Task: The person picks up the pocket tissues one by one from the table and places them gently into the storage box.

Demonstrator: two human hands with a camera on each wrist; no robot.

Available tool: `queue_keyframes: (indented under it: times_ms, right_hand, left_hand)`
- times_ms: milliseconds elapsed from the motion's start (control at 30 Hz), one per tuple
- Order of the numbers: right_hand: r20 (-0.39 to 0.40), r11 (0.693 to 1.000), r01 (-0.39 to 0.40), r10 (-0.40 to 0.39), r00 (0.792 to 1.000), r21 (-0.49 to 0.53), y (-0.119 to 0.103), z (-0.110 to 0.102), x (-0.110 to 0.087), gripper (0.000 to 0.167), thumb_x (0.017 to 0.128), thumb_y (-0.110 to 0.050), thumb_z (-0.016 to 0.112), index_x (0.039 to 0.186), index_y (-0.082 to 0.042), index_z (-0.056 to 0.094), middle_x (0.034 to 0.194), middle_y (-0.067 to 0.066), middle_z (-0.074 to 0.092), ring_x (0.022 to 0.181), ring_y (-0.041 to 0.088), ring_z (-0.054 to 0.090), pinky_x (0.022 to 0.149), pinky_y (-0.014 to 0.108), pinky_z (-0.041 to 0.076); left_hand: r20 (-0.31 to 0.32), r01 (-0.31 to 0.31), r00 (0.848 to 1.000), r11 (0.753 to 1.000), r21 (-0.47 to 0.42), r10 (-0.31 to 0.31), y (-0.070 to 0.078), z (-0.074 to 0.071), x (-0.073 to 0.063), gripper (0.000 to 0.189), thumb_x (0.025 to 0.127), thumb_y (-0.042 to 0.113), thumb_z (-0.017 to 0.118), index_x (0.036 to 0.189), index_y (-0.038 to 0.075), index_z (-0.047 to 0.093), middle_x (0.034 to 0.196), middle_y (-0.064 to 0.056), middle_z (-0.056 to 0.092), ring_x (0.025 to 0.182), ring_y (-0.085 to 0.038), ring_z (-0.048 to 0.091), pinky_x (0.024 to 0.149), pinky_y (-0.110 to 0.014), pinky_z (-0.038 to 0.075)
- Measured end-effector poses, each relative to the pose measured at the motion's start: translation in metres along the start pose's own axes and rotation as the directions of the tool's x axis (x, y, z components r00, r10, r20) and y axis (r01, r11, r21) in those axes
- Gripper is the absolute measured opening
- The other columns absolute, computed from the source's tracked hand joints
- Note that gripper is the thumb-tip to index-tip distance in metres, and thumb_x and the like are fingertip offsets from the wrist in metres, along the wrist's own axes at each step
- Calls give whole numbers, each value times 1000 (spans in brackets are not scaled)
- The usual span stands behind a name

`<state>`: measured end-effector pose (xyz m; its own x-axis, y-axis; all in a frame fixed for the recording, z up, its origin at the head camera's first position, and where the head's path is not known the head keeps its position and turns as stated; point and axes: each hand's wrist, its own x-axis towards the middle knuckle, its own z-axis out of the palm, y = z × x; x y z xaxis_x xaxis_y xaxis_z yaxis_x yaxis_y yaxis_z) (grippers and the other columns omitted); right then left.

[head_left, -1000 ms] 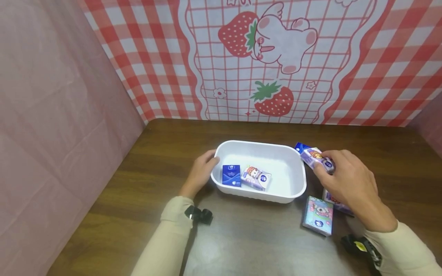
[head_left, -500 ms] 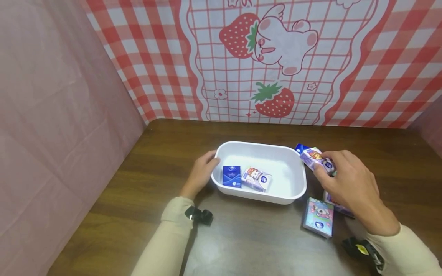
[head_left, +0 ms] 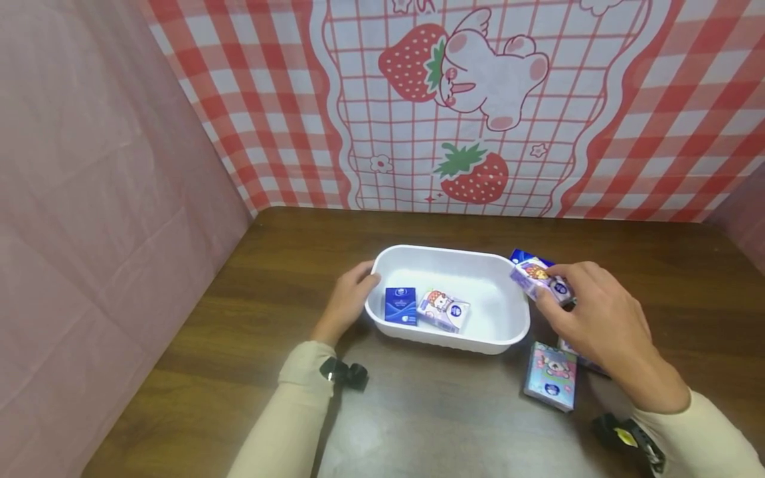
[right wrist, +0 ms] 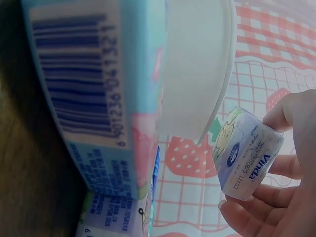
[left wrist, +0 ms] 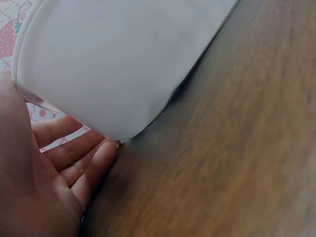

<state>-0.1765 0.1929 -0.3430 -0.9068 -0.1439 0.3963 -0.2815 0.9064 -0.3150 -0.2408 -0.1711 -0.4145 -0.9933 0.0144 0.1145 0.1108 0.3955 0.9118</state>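
My right hand pinches a purple-and-white pocket tissue pack between thumb and fingers, raised beside the tub's right end. In the right wrist view that tissue pack shows "Vinda" print on its end. At the left end of the white plastic tub, my left hand grips the rim, thumb on top and fingers outside; the left wrist view has those fingers against the tub's outer wall. Inside lie a dark blue tissue pack and a purple-and-white tissue pack.
Right of the tub, a turquoise tissue pack lies by another purple pack, partly under my right hand. A blue pack shows behind the held one. The wooden table meets a checked strawberry cloth at the back.
My right hand has shifted slightly left with the tissue pack, which now reaches the tub's right rim in the head view. My left hand and the tub have hardly moved.
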Motion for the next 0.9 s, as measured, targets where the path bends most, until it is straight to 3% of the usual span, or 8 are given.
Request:
queue_keyframes:
  times_ms: [900]
  right_hand:
    - [-5, 996, 90, -90, 996, -11, -16, 4, -4, 46, 87, -32, 73, 121, -2, 64, 119, 22, 60, 104, 39, 58, 75, 61, 53]
  left_hand:
    - [-2, 0, 1000, 1000, 5, 0, 0, 0, 0, 40, 99, 27, 56, 134, 9, 63, 132, -10, 64, 123, -28, 57, 107, -49, 42]
